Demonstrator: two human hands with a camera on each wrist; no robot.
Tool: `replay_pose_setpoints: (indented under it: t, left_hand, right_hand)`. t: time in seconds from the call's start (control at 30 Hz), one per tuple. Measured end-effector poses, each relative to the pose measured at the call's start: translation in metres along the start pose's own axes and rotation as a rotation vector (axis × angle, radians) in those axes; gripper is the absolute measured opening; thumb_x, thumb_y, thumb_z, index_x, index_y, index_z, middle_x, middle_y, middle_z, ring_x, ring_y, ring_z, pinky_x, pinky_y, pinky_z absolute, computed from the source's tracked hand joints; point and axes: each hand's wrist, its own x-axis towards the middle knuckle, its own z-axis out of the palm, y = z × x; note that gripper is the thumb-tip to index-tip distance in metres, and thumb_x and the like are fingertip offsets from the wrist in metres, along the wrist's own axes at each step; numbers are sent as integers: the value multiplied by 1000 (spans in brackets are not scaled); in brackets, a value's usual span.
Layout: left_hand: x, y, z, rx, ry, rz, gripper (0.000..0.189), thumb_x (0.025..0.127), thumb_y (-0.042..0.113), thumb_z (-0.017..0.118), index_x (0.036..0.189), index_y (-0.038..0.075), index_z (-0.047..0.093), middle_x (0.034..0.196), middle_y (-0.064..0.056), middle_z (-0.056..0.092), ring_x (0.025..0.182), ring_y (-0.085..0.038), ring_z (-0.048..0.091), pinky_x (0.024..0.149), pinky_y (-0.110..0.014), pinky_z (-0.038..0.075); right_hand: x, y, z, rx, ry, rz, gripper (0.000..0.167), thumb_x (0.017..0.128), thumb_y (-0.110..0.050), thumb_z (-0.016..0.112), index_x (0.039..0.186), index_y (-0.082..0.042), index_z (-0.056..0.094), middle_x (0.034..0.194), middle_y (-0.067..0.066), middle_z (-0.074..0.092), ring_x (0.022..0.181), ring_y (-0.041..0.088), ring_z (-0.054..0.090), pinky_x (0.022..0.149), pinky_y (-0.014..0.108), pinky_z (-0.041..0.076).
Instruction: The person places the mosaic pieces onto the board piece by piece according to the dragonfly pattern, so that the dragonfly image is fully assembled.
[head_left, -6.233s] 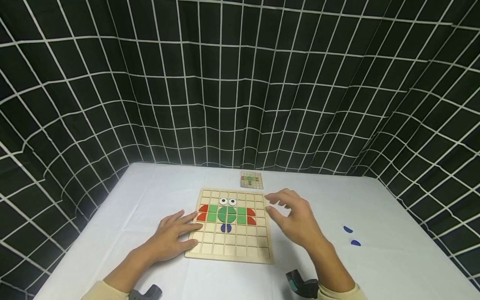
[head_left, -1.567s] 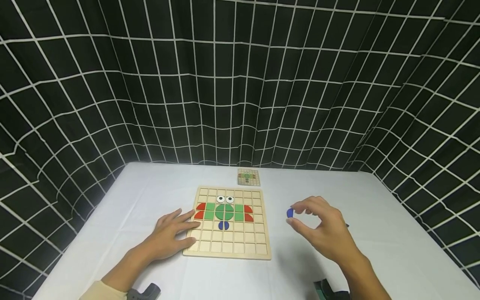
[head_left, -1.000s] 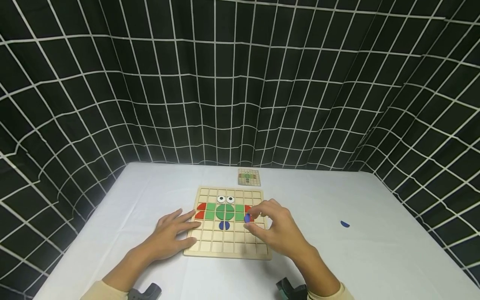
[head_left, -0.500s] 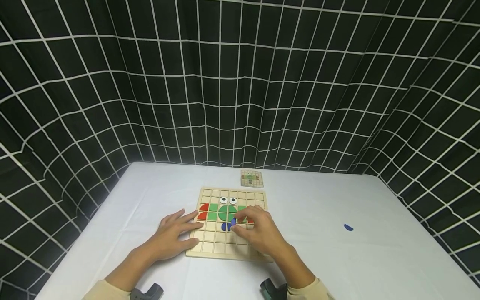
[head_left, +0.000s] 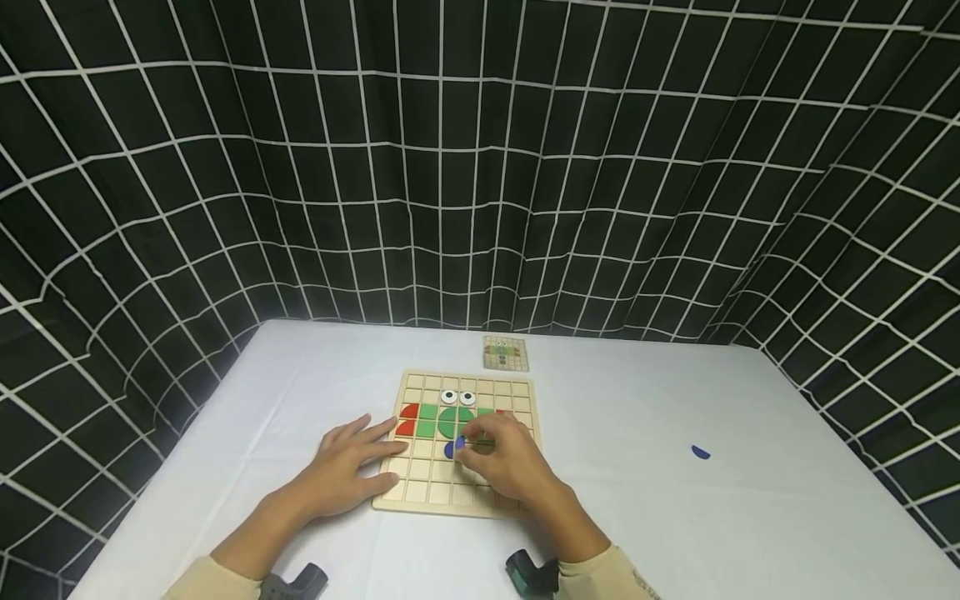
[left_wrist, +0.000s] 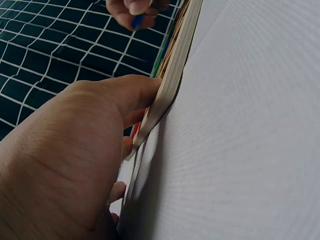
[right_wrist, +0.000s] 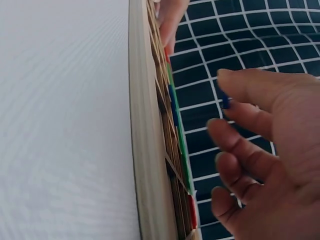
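A wooden grid board (head_left: 438, 493) lies on the white table. It bears green squares (head_left: 427, 422), a green circle (head_left: 446, 423), red corner pieces (head_left: 407, 421) and two eye pieces (head_left: 458, 397). My left hand (head_left: 348, 467) rests at the board's left edge, fingers spread, thumb and fingertips on the rim. Between thumb and index finger my right hand (head_left: 510, 458) pinches a blue half-circle piece (right_wrist: 226, 102). In the right wrist view it hangs above the board. Below the green circle sits a blue piece (head_left: 449, 450); the held piece and the fingers hide its neighbour.
Behind the board lies a small pattern card (head_left: 506, 353) with a similar figure. One loose blue half-circle (head_left: 701, 452) lies on the table at the right. A black curtain with white grid lines (head_left: 480, 167) stands around the back and sides.
My right hand has taken one of the two loose blue half-circles from the right of the table and carried it left over the board. My left hand stays in place.
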Motion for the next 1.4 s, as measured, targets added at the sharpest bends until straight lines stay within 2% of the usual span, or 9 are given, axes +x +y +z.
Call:
replay_pose_setpoints:
  t: [0.27,0.57,0.77,1.1,1.4]
  left_hand:
    - [0,0,-1,-1,-9,5,43,82,49,62,122,34,60,149,5,37,140,-36,24,109,-60,12]
    - [1,0,-3,1,-23,-11,42,82,49,62,122,35,60,149,6,37,141,-35,22,109,-60,12]
    - [1,0,-3,0,-28,-15,42,82,48,63,122,34,61,149,6,37,141,-34,22,109,-60,11]
    - [1,0,-3,-5,-24,-16,42,82,47,64,122,33,61,149,6,36,141,-35,22,109,-60,11]
    - [1,-1,-1,10,-16,-9,41,82,47,63,121,35,61,149,5,37,141,-35,23,109,-59,12]
  right_hand:
    - [1,6,8,-27,-81,0,20,78,-29,73,94,-17,69,87,-8,65,89,9,53,82,31,48]
    - [2,5,14,-45,-87,-36,17,78,-30,73,92,-20,70,83,-12,62,85,7,51,77,27,47]
    - [2,5,18,-99,-85,-78,19,77,-32,73,93,-21,71,83,-14,61,82,6,48,71,22,43]
    - [0,3,17,-199,-87,-120,24,75,-39,74,94,-23,72,92,-12,64,92,8,49,85,35,43]
    - [-2,4,18,-205,-71,-181,23,74,-38,75,91,-24,71,91,-13,65,93,9,52,89,36,43]
